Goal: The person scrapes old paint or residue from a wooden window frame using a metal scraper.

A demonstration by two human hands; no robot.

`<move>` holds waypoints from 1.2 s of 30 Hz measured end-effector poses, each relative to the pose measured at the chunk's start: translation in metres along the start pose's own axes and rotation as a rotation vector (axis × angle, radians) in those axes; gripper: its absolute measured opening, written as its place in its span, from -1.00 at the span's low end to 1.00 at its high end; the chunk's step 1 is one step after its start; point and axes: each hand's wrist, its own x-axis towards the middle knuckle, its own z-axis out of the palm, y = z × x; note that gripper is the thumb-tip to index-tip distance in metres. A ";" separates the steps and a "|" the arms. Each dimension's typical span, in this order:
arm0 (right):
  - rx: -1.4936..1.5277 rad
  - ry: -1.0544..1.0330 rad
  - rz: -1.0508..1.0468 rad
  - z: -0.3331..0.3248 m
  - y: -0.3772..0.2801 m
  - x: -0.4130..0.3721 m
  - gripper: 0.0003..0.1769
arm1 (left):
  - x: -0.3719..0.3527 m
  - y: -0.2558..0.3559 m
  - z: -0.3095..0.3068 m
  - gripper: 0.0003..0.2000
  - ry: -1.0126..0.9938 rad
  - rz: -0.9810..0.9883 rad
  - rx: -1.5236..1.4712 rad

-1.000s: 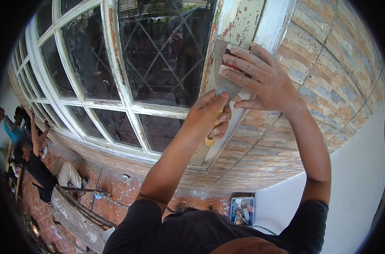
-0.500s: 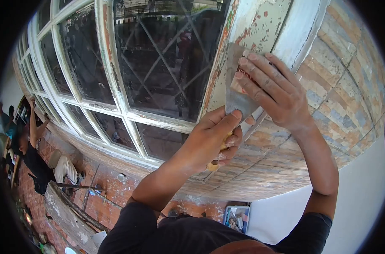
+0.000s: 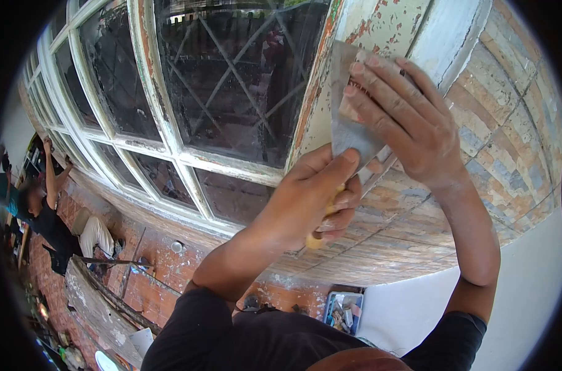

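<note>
We see the left hand [image 3: 321,195] wrapped round the yellow-handled scraper [image 3: 355,141], long axis running up the peeling window frame [image 3: 389,23]. Right hand [image 3: 411,117] covers the blade; whether it grips, we can't tell.

The left hand [image 3: 321,195] grips a scraper [image 3: 353,142], the right hand [image 3: 417,123] spread over its blade [image 3: 349,127].

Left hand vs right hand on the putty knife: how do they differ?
Pose: the left hand is curled around the yellow handle; the right hand has fingers extended over the blade.
Place: the left hand is lower; the right hand is higher and farther right.
Look: the right hand's fingers look whitish and dusty; the left hand's back looks cleaner.
Shared: both are bare and on the putty knife.
</note>
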 end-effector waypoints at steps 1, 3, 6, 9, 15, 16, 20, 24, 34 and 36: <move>0.011 -0.009 0.000 0.000 -0.002 -0.001 -0.60 | -0.003 -0.001 0.000 -0.61 0.006 -0.007 -0.011; 0.028 0.021 -0.005 0.001 -0.002 -0.002 -0.60 | -0.008 0.000 -0.003 -0.61 0.003 -0.021 -0.016; 0.039 0.032 -0.027 0.005 -0.005 -0.005 -0.59 | -0.008 0.001 -0.007 -0.66 -0.031 -0.033 0.005; -0.029 0.038 0.037 0.002 0.001 0.000 -0.63 | 0.003 0.001 -0.003 -0.62 0.026 0.013 0.045; -0.029 0.042 -0.064 0.005 -0.001 -0.006 -0.59 | -0.011 0.002 0.001 -0.63 0.044 -0.048 -0.011; -0.035 0.025 -0.035 0.002 -0.001 -0.003 -0.61 | -0.002 0.001 0.001 -0.62 0.028 -0.032 -0.030; -0.015 -0.007 -0.017 0.001 -0.002 -0.004 -0.61 | -0.006 -0.001 -0.004 -0.62 -0.045 -0.046 -0.106; -0.038 -0.017 0.020 -0.001 -0.003 -0.002 -0.61 | 0.008 -0.003 -0.002 -0.61 -0.025 -0.040 -0.078; -0.033 0.010 0.017 0.001 0.000 -0.001 -0.58 | 0.006 0.000 -0.004 -0.60 -0.047 -0.023 -0.048; -0.041 -0.004 0.005 0.004 -0.004 -0.007 -0.56 | -0.005 0.003 -0.002 -0.60 0.012 -0.072 -0.001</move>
